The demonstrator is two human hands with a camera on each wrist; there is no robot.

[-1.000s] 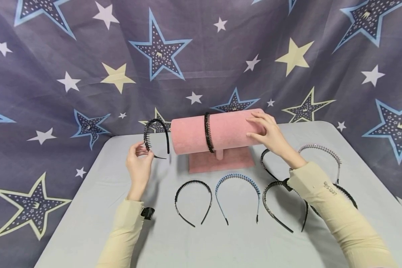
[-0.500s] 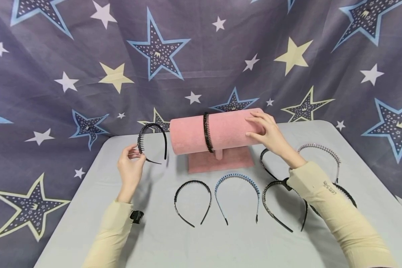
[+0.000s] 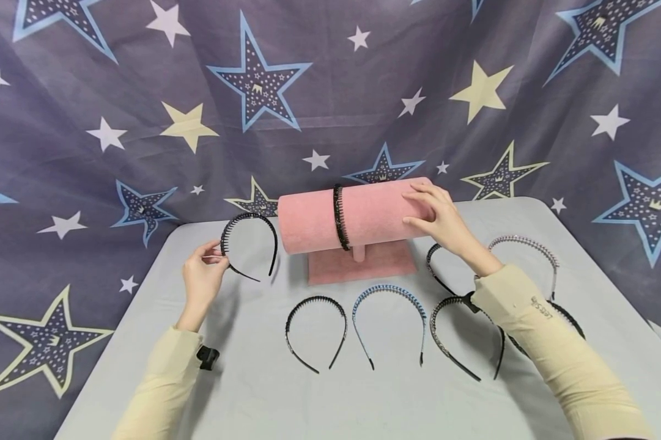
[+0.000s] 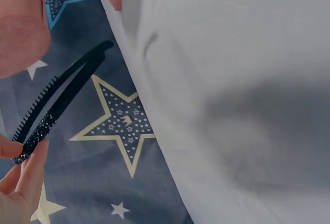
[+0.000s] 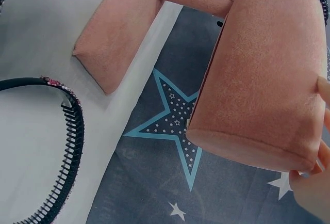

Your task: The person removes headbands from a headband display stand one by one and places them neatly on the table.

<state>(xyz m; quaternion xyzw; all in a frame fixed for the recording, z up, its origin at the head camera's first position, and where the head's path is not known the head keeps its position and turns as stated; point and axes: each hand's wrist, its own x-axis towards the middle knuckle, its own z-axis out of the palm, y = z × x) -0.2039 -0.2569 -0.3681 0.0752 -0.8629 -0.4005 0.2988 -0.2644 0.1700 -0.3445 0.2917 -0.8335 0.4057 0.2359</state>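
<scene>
Between thumb and fingers my left hand (image 3: 202,275) pinches a black toothed headband (image 4: 38,133) near one end, where it has a glittery section. The band stands upright, left of a pink display roll (image 3: 308,223) and apart from it. A dark toothed headband (image 3: 339,214) sits around the roll's middle. On the roll's right end my right hand (image 3: 446,226) keeps its grip, with spread, bent fingers on the surface and the thumb at the rim in the right wrist view. The roll is held by a short post on a pink base (image 3: 374,269).
In front of the stand lie a black headband (image 3: 316,298) and a blue headband (image 3: 387,287) on the grey table cover (image 3: 264,403). Farther right are a patterned headband (image 3: 436,327), a pinkish headband (image 3: 523,239) and others partly hidden by the right arm. A starry cloth (image 3: 330,79) hangs behind.
My left hand has moved left and down with the headband, farther from the roll's left end, and the band now faces more toward the camera. My right hand stays on the roll.
</scene>
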